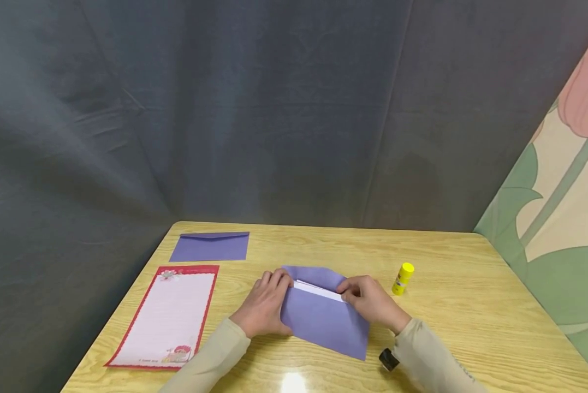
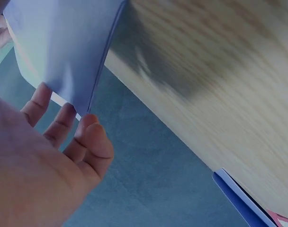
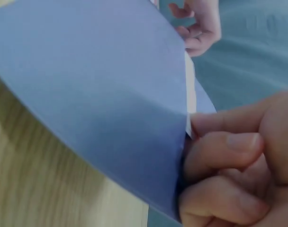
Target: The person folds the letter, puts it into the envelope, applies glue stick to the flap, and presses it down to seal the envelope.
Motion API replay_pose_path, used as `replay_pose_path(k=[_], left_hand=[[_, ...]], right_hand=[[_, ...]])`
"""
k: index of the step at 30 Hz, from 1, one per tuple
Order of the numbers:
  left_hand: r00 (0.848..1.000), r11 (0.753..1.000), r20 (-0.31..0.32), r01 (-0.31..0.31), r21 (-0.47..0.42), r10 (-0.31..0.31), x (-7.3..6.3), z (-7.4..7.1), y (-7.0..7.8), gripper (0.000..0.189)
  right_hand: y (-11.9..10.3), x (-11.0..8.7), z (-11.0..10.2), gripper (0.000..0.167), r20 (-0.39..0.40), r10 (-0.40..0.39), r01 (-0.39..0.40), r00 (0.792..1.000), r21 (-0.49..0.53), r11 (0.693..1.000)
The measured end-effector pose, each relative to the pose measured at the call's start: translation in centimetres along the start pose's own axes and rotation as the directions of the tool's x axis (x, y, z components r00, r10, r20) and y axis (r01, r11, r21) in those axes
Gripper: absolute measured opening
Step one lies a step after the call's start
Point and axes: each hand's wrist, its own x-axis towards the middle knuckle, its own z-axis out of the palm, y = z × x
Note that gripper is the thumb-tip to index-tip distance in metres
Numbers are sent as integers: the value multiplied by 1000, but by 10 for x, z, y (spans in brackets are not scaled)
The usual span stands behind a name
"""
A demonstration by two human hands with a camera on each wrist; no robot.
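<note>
A purple envelope (image 1: 323,319) is held tilted above the table, its flap raised at the far side. White folded paper (image 1: 318,290) shows along its mouth, with most of it hidden inside. My left hand (image 1: 266,303) grips the envelope's left end; in the left wrist view, its fingertips (image 2: 63,111) curl at the envelope's corner. At the right end of the mouth, my right hand (image 1: 369,299) pinches the edge. The right wrist view has my right fingers (image 3: 217,158) bent against the envelope (image 3: 96,94), beside the white paper strip (image 3: 190,85).
A second purple envelope (image 1: 210,247) lies at the back left. Nearer on the left is a red-bordered sheet of letter paper (image 1: 168,316). A yellow glue stick (image 1: 403,279) stands to the right, and a small black object (image 1: 388,359) lies by my right sleeve.
</note>
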Motion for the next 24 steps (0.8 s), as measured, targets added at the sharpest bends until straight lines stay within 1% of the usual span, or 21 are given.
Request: replay_pose_path(k=[4, 7, 10, 12, 15, 17, 19, 24], left_hand=[[1000, 1000, 5, 0, -15, 0, -1, 0, -1, 92], [1000, 1000, 8, 0, -26, 0, -3, 0, -1, 93], [1000, 999, 13, -16, -39, 16, -3, 0, -2, 98], [999, 998, 18, -36, -50, 37, -3, 0, -2, 102], [996, 996, 52, -68, -61, 71, -3, -1, -1, 103], [993, 995, 81, -82, -55, 86, -2, -2, 1, 100], [989, 995, 112, -87, -44, 92, -2, -4, 4, 98], [985, 996, 149, -86, -8, 86, -1, -7, 7, 95]], right_hand=[[-1, -2, -3, 19, 104, -7, 2, 995, 46, 999], [-2, -4, -3, 14, 153, -10, 0, 988, 69, 998], [-3, -6, -2, 9, 177, 2, -17, 984, 82, 996], [-2, -6, -1, 15, 186, 14, -30, 982, 84, 996], [-2, -4, 0, 20, 205, 21, -38, 979, 78, 996], [-1, -3, 1, 20, 221, 24, -38, 975, 61, 997], [-1, -2, 2, 19, 238, 21, -34, 971, 53, 998], [-3, -1, 3, 17, 268, 20, -37, 963, 58, 998]])
